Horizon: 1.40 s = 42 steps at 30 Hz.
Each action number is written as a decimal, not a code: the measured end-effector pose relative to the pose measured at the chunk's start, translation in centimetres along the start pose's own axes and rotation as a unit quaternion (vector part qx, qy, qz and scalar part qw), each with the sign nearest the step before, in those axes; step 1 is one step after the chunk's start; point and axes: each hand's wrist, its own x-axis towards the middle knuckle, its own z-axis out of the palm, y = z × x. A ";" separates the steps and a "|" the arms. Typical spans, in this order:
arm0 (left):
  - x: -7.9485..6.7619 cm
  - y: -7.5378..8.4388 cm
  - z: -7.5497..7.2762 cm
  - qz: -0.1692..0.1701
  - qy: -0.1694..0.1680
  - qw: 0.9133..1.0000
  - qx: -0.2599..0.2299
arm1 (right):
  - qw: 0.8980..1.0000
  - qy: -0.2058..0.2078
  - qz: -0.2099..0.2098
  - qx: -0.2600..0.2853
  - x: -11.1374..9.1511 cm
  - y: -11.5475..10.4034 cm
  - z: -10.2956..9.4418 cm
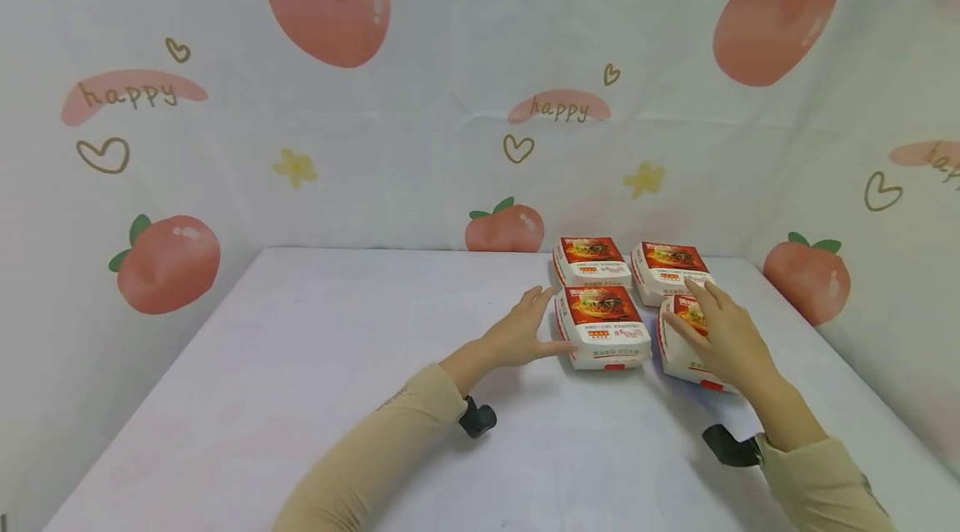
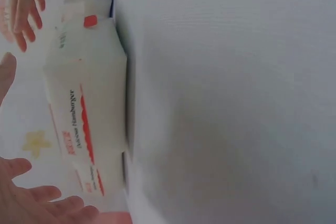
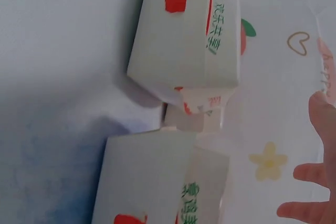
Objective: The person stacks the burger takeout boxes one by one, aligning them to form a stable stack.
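L hand point(image 1: 516, 333), R hand point(image 1: 726, 342) spread, empty — R part-hides front-R box point(image 1: 677, 354); 3 boxes point(image 1: 606, 317) adj., backdrop point(image 1: 420, 123) behind.

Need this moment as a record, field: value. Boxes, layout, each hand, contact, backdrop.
box_count: 4, printed food boxes
front_row: front left box, front right box
back_row: back left box, back right box
surface: white table, boxes toward its far right
left_hand: left hand, spread, at front left box's left side
right_hand: right hand, spread, over front right box
contact: cannot tell for either hand
backdrop: white cloth, fruit and "happy" prints
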 end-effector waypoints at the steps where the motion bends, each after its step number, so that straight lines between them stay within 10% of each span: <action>1: 0.3 0.1 0.2 0.000 -0.002 1.000 -0.003 | 1.000 0.000 0.004 0.000 -0.1 0.2 0.0; 14: 2.6 1.2 1.6 -0.001 -0.008 0.997 -0.074 | 0.999 0.014 0.037 -0.002 -0.9 2.2 0.6; 42: 3.7 1.2 1.7 -0.013 -0.009 0.999 -0.043 | 0.995 -0.048 0.089 0.003 -1.0 4.5 1.4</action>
